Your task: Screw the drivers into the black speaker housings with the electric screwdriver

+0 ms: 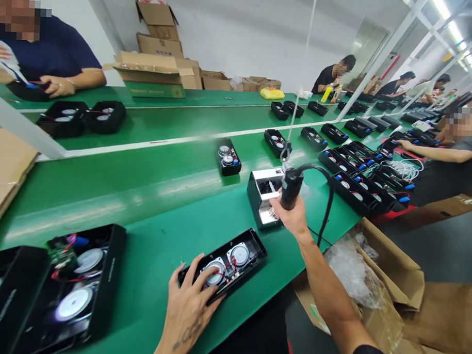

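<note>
My left hand (193, 299) grips the near-left end of an open black speaker box (252, 270), fingers reaching inside over one speaker and thumb along the near wall. Two round silver speakers and red wires lie in the box. In my right hand (294, 218) is a black electric screwdriver (292, 186), upright, with a curved cord (330, 201) at its top and hanging from a line above. Its tip is hidden by my hand. Right behind that hand stands a screw feeder (254, 201) with a white top and black sides.
Larger-looking open speaker boxes (104, 291) lie at my left. Another speaker box (229, 158) sits on the green conveyor (162, 182) beyond. Several more crowd the right, near a coworker (449, 158). Cartons (388, 265) with plastic wrap stand below the table's right edge.
</note>
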`<action>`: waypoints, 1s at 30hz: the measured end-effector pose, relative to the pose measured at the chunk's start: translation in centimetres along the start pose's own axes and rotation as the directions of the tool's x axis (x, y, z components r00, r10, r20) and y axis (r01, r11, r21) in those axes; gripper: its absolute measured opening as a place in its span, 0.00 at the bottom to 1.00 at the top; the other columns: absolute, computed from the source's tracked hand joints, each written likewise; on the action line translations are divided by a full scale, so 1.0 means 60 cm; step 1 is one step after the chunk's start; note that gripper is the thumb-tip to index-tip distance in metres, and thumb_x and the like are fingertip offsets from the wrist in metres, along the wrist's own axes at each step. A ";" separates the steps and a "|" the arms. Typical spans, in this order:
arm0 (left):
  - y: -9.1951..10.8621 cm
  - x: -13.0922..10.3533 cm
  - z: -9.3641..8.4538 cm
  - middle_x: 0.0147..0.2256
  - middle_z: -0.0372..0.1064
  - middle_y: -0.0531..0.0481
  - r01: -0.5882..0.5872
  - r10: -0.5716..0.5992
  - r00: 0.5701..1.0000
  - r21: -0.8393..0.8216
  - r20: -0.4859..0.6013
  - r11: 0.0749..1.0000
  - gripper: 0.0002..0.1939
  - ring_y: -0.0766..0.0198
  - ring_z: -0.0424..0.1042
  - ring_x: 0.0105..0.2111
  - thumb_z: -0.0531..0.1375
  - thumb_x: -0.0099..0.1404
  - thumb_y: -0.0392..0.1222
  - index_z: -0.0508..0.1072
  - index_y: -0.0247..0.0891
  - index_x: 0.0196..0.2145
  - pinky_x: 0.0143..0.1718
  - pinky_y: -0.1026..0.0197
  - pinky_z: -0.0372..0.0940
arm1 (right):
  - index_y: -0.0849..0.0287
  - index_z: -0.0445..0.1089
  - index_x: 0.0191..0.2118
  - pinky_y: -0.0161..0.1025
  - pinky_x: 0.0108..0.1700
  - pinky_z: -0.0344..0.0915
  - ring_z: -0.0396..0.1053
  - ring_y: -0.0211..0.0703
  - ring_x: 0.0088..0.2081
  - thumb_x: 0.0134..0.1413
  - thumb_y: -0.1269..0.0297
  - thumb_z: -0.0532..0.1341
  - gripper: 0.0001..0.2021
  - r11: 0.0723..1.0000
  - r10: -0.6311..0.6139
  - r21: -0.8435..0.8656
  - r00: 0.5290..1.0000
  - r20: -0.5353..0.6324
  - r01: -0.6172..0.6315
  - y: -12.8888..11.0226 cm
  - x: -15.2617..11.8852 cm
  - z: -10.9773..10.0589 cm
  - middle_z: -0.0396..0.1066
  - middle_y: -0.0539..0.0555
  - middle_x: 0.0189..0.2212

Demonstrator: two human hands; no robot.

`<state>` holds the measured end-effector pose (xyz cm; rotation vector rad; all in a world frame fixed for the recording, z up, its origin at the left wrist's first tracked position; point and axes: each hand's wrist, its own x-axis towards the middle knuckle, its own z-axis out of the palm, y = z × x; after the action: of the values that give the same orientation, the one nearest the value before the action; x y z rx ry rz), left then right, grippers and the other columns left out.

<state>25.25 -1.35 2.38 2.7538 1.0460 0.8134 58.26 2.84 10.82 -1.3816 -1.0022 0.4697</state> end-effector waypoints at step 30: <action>0.008 -0.001 0.004 0.49 0.83 0.51 0.039 -0.040 0.999 -0.044 -0.013 0.998 0.07 0.42 0.71 0.64 0.67 0.68 0.40 0.79 0.46 0.30 0.69 0.34 0.49 | 0.49 0.63 0.47 0.39 0.22 0.64 0.61 0.36 0.18 0.63 0.55 0.69 0.16 0.929 -0.048 0.368 0.968 0.245 -0.047 -0.013 -0.205 0.081 0.64 0.40 0.22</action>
<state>25.62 -1.72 2.25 2.6867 1.0685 0.8411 47.63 -4.16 7.21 -0.9956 -1.0517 0.8065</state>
